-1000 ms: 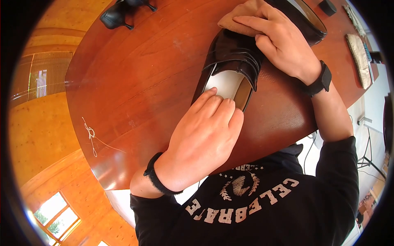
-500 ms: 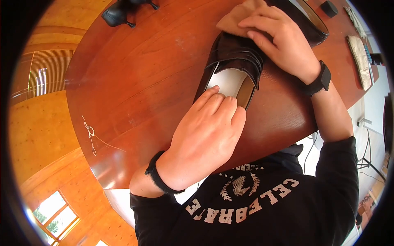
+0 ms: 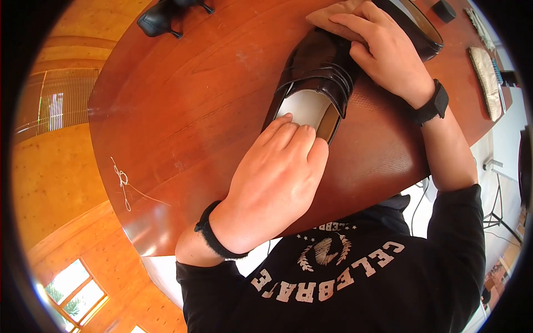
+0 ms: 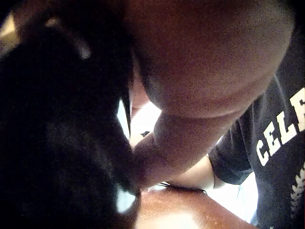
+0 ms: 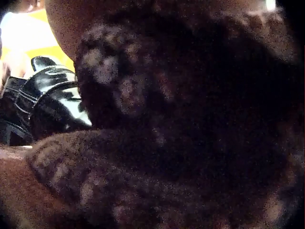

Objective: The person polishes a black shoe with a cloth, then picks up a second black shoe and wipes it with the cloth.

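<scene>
A glossy black loafer [image 3: 311, 69] with a pale insole is tilted over the table in the head view, its toe pointing away from the body. My left hand [image 3: 277, 172] grips its heel end, fingers hooked over the rim into the opening. At the toe, my right hand [image 3: 388, 58] holds a tan cloth [image 3: 327, 18] against the upper, partly covering it. In the left wrist view the dark loafer [image 4: 62, 143] fills the left side. The right wrist view catches the shiny loafer [image 5: 52, 102] at its left, behind dark fuzzy material.
A second black shoe [image 3: 425, 44] lies just beyond the right hand. Black heeled shoes [image 3: 158, 21] stand at the far left of the brown table [image 3: 183, 111]. A loose white thread [image 3: 122, 178] lies near the left edge. Toward the right edge are a small black object [image 3: 443, 11] and a beige padded item [image 3: 486, 83].
The right hand with the cloth has shifted slightly right across the toe, after its fingers lifted a little half a second ago. The loafer has tipped slightly; the left hand keeps its grip.
</scene>
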Demonstrator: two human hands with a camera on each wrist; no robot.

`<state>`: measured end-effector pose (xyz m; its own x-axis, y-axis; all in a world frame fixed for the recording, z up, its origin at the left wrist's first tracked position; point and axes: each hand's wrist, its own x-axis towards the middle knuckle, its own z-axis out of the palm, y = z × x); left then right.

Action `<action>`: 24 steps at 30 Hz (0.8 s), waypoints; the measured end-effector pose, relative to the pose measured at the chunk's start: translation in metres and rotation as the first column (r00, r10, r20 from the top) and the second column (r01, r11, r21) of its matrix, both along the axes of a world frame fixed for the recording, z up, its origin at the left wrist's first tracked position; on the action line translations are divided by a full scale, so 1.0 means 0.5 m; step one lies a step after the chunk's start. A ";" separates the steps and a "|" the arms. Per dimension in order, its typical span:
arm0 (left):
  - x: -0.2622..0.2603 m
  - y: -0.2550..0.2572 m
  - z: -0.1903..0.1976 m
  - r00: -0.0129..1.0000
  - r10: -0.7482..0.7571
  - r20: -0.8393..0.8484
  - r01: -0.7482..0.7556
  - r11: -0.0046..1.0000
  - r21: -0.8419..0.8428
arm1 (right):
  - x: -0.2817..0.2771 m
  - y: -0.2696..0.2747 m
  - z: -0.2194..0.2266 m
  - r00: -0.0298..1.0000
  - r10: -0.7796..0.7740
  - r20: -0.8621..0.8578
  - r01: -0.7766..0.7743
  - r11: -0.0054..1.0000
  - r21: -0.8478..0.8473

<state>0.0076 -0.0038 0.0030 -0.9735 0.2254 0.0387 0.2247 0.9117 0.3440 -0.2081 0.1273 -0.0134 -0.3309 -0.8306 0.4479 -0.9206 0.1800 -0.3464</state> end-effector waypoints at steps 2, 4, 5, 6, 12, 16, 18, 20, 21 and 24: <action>-0.001 -0.002 -0.001 1.000 0.002 -0.002 -0.002 1.000 0.007 | 0.002 0.001 0.001 1.000 0.003 0.005 -0.003 1.000 0.028; -0.002 -0.004 -0.001 1.000 0.006 0.001 -0.006 1.000 0.017 | 0.003 0.007 -0.010 0.998 -0.044 0.033 0.041 0.995 0.091; -0.002 -0.004 -0.001 1.000 0.006 0.007 -0.006 1.000 0.016 | 0.000 0.008 -0.025 1.000 0.004 0.002 -0.004 0.999 0.050; -0.002 -0.004 0.000 1.000 0.006 0.013 -0.006 1.000 0.015 | -0.008 0.009 -0.046 0.998 0.051 -0.030 -0.051 0.999 0.011; 0.000 -0.010 -0.003 1.000 -0.004 0.000 0.004 1.000 0.021 | -0.008 0.007 -0.053 0.981 0.192 0.039 -0.192 0.981 -0.016; -0.001 -0.006 -0.003 1.000 0.000 -0.004 0.000 1.000 0.024 | -0.009 0.008 -0.034 0.999 -0.027 -0.044 0.028 0.999 0.022; -0.001 -0.004 -0.002 1.000 0.008 0.003 -0.008 1.000 0.027 | -0.024 0.003 -0.035 0.999 0.000 -0.034 -0.001 1.000 -0.024; 0.000 -0.004 -0.001 1.000 0.012 0.001 -0.012 1.000 0.027 | -0.025 0.000 -0.037 1.000 -0.013 -0.012 0.013 1.000 -0.023; 0.000 -0.004 -0.003 1.000 0.011 -0.003 -0.011 1.000 0.026 | -0.020 0.000 -0.030 1.000 -0.030 -0.003 0.030 1.000 0.001; -0.001 -0.003 -0.004 1.000 0.010 -0.013 -0.010 1.000 0.028 | -0.001 0.001 -0.004 0.999 -0.051 0.007 0.051 0.998 0.040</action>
